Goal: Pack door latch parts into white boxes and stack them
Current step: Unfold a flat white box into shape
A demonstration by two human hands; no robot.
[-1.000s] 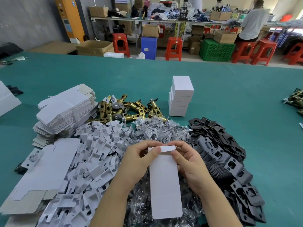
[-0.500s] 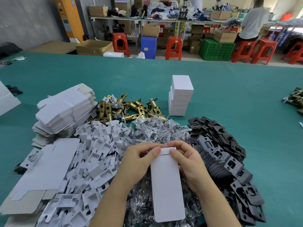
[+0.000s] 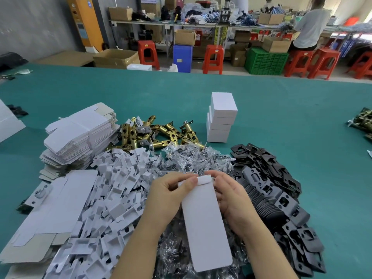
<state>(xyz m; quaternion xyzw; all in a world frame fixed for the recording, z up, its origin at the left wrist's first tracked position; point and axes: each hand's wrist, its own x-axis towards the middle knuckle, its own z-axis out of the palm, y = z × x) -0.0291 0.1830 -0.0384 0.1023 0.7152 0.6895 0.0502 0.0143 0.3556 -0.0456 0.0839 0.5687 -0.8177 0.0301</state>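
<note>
A long white box [image 3: 205,224] is held above the parts piles, its far end flap folded down. My left hand [image 3: 169,196] grips its left side with the thumb pressing on the flap. My right hand [image 3: 231,198] grips its right side with fingers curled over the far end. Behind them lie brass door latches [image 3: 157,133], small clear bags of screws [image 3: 193,160], white card inserts [image 3: 112,190] and black strike plates [image 3: 269,182]. A stack of closed white boxes [image 3: 221,117] stands further back on the green table [image 3: 281,109].
A pile of flat white box blanks [image 3: 80,135] sits at the left, with more flat blanks [image 3: 52,210] nearer me. More latches [image 3: 362,121] lie at the right table edge. Beyond the table are red stools, cartons, a green crate and a seated person [image 3: 310,27].
The box's far end flap has been folded down and pressed closed under my thumbs. The box has tilted slightly, its near end swinging to the right.
</note>
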